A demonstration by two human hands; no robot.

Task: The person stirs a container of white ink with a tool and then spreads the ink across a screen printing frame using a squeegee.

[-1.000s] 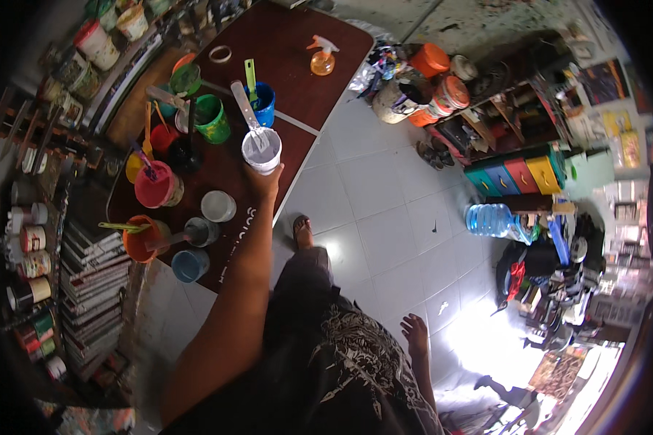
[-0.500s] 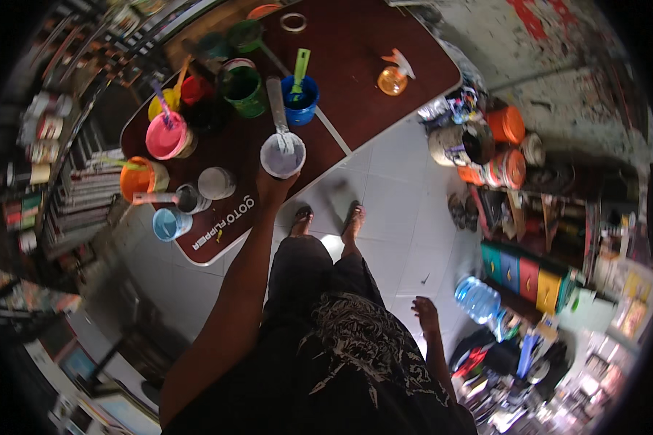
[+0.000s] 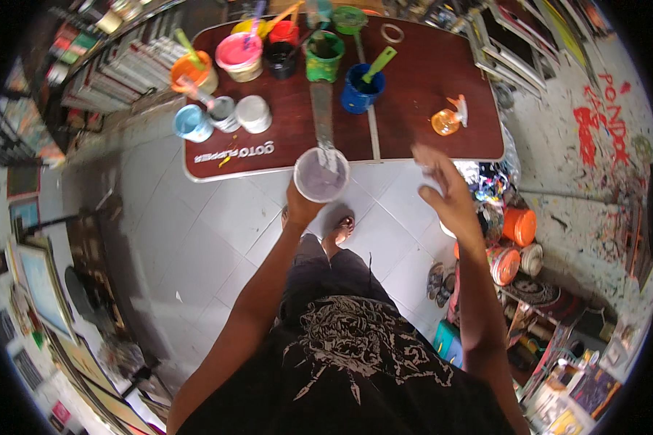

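My left hand (image 3: 302, 204) grips a white cup (image 3: 313, 187) of pale lilac-white paint, held just in front of the table's near edge, with a long paint-smeared spatula (image 3: 322, 109) standing in it and leaning away from me. My right hand (image 3: 450, 196) is raised at the right, fingers apart and holding nothing, near the table edge below an orange spray bottle (image 3: 446, 123). On the dark red table (image 3: 432, 72) beyond the cup are a blue bucket (image 3: 359, 96) with a green spatula, a green pot (image 3: 323, 65) and several other coloured paint pots (image 3: 239, 61).
Shelves with stacked canvases (image 3: 130, 72) line the back left. Framed pictures (image 3: 47, 290) stand along the left wall. Stacked orange buckets (image 3: 516, 226), shoes (image 3: 440, 283) and a cluttered shelf (image 3: 530, 348) are on the right by a paint-splattered wall (image 3: 595, 174). Grey tiled floor (image 3: 218, 217) lies below.
The view has turned to face the table squarely. My right hand has risen from low at my side to beside the table edge. My left hand still holds the cup.
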